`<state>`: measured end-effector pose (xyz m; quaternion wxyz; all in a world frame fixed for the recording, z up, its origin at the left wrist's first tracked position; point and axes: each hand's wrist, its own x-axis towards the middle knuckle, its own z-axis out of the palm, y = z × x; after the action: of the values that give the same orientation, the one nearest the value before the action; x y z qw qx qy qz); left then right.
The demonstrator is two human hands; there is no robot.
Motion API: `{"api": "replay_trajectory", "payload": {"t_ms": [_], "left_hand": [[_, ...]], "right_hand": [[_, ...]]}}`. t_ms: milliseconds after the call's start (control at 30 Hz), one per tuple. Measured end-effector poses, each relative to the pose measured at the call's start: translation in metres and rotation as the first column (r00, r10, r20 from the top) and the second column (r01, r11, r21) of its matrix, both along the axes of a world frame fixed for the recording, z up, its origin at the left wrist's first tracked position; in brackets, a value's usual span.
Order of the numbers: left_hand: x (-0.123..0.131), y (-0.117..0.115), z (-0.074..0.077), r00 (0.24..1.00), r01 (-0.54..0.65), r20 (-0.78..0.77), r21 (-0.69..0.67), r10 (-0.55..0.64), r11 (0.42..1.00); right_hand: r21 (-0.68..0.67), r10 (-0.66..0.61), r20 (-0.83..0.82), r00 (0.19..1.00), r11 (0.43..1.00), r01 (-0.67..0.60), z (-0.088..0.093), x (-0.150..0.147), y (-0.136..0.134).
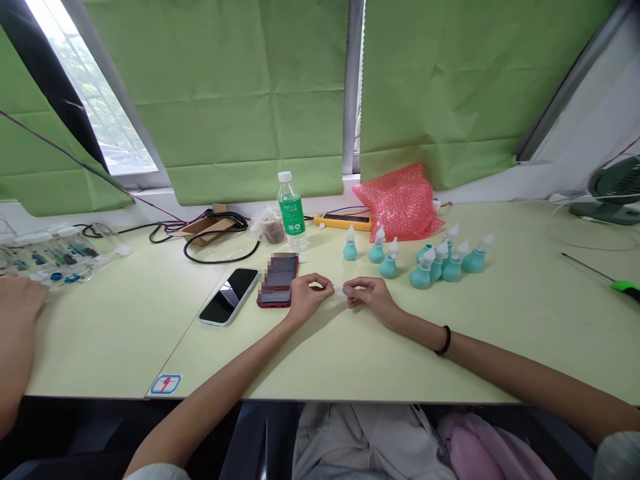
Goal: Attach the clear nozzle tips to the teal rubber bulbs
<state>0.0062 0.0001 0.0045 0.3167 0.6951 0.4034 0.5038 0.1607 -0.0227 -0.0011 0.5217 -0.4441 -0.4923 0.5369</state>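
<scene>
A small clear piece (339,292) sits between my two hands, just above the table; its exact shape is too small to make out. My left hand (311,293) pinches it from one side with thumb and forefinger. From the other side my right hand (370,295), with a black band on its wrist, has its fingers closed on it. Behind and to the right of my hands stand several teal squeeze bulbs (388,268), most with pointed translucent white tips (393,245). One teal bulb (426,251) seems to have an open neck.
Two phones, one dark-screened (229,297) and one red-cased (278,287), lie left of my hands. Behind are a water bottle (291,217), pink bubble wrap (407,207) and a yellow tool (343,221). Another person's hand (20,300) rests far left; a screwdriver (625,288) lies far right.
</scene>
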Motion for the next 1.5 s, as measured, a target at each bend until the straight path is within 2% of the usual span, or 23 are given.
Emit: {"api": "replay_trajectory", "payload": {"t_ms": [133, 267, 367, 433, 633, 800, 967, 1067, 1167, 1333, 1433, 1500], "left_hand": [[-0.002, 0.008, -0.004, 0.995, 0.098, -0.010, -0.089, -0.099, 0.991], [-0.005, 0.010, -0.002, 0.973, 0.222, 0.097, -0.174, -0.208, 0.959], [-0.005, 0.010, 0.002, 0.960, 0.259, 0.161, -0.207, -0.228, 0.943], [-0.006, 0.010, 0.004, 0.956, 0.271, 0.172, -0.213, -0.237, 0.939], [-0.005, 0.008, 0.006, 0.952, 0.304, 0.078, -0.144, -0.295, 0.942], [-0.004, 0.005, 0.005, 0.955, 0.297, 0.041, -0.068, -0.295, 0.952], [-0.003, -0.002, 0.008, 0.966, 0.233, -0.136, 0.081, -0.221, 0.969], [-0.003, -0.004, 0.009, 0.958, 0.227, -0.221, 0.191, -0.184, 0.955], [-0.002, -0.007, 0.008, 0.953, 0.219, -0.260, 0.242, -0.155, 0.945], [0.000, -0.010, 0.005, 0.947, 0.187, -0.300, 0.220, -0.116, 0.957], [0.001, -0.012, 0.005, 0.946, 0.208, -0.288, 0.178, -0.151, 0.962], [0.002, -0.012, 0.006, 0.956, 0.221, -0.221, 0.097, -0.195, 0.971]], "right_hand": [[0.007, 0.054, -0.014, 0.998, 0.999, -0.054, 0.000, -0.001, 0.000], [-0.017, 0.055, -0.029, 0.998, 0.998, -0.056, -0.004, 0.002, 0.003], [-0.029, 0.046, -0.063, 0.997, 0.998, -0.047, -0.006, 0.004, 0.006], [-0.031, 0.037, -0.081, 0.996, 0.999, -0.039, -0.007, 0.005, 0.007], [-0.034, 0.028, -0.088, 0.996, 0.999, -0.031, -0.007, 0.005, 0.007], [-0.036, 0.028, -0.095, 0.995, 0.999, -0.031, -0.005, 0.004, 0.006], [-0.030, 0.026, -0.099, 0.995, 0.999, -0.029, -0.004, 0.004, 0.005], [-0.026, 0.034, -0.099, 0.995, 0.999, -0.037, -0.004, 0.004, 0.005], [-0.025, 0.030, -0.107, 0.994, 0.999, -0.033, -0.005, 0.005, 0.005], [-0.016, -0.009, -0.146, 0.989, 1.000, 0.007, -0.006, 0.005, 0.005], [-0.011, -0.024, -0.160, 0.987, 1.000, 0.022, -0.007, 0.006, 0.005], [-0.005, -0.023, -0.163, 0.986, 1.000, 0.023, -0.007, 0.006, 0.006]]}}
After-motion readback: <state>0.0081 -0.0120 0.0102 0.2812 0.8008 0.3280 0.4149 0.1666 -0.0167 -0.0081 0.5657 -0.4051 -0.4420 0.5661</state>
